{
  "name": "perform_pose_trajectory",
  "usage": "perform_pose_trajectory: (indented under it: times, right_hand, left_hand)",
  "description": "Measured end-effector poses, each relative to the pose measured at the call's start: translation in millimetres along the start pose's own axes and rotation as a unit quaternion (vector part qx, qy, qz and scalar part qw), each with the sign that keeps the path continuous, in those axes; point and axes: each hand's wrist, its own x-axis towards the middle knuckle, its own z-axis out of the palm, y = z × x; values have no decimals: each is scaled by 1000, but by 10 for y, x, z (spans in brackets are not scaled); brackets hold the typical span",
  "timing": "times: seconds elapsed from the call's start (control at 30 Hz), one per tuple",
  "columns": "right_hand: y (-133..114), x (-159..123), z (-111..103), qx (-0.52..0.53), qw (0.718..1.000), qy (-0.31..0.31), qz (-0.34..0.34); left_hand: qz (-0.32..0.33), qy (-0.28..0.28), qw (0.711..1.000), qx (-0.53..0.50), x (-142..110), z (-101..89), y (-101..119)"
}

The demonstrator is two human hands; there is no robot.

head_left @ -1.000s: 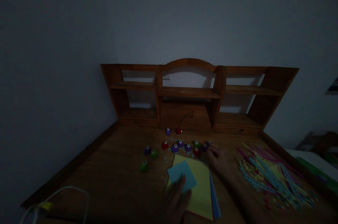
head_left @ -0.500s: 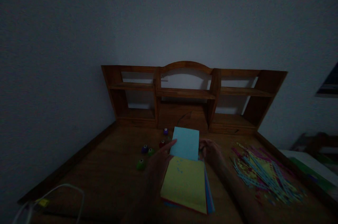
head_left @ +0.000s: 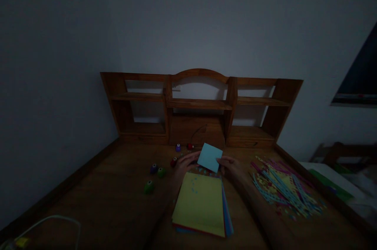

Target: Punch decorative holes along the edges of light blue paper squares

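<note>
A light blue square of paper (head_left: 210,157) is held up, tilted, just beyond a stack of coloured paper. My right hand (head_left: 231,166) pinches its right side, the thumb lying on the face of the sheet. At its left edge is my left hand (head_left: 185,164), fingers closed against the paper with the tips partly hidden. The stack has a yellow sheet (head_left: 200,204) on top, with small blue scraps on it. Red and blue sheets (head_left: 227,214) stick out beneath. More small blue scraps lie under the held square.
Punched paper strips (head_left: 284,183) in blue, pink and yellow lie heaped at right. Several small bottle-like things, including a green one (head_left: 149,186) and a purple one (head_left: 153,168), stand at left. A wooden shelf (head_left: 200,103) lines the back; a white cable (head_left: 55,217) curves at lower left.
The blue paper has turned and tilted, now looking smaller. My right thumb has come onto its face; my left thumb no longer shows on it. The whole view has shifted to the right.
</note>
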Motion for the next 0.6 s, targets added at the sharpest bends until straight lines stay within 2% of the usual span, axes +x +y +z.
perform_pose_trajectory:
  times: [0.17,0.37,0.5,0.6]
  right_hand:
    - [58,37,-28,7,1000,-1,4]
    - [46,63,-63,16,1000,3,-11]
    - [-53,40,-86,57,998,18,-30]
    - [-120,25,-107,94,995,30,-34]
  left_hand:
    - [56,64,996,28,23,-94,55]
    - [84,144,974,152,336,-279,-22]
    - [85,144,931,325,357,-348,-153]
    - [74,92,867,484,254,-364,-194]
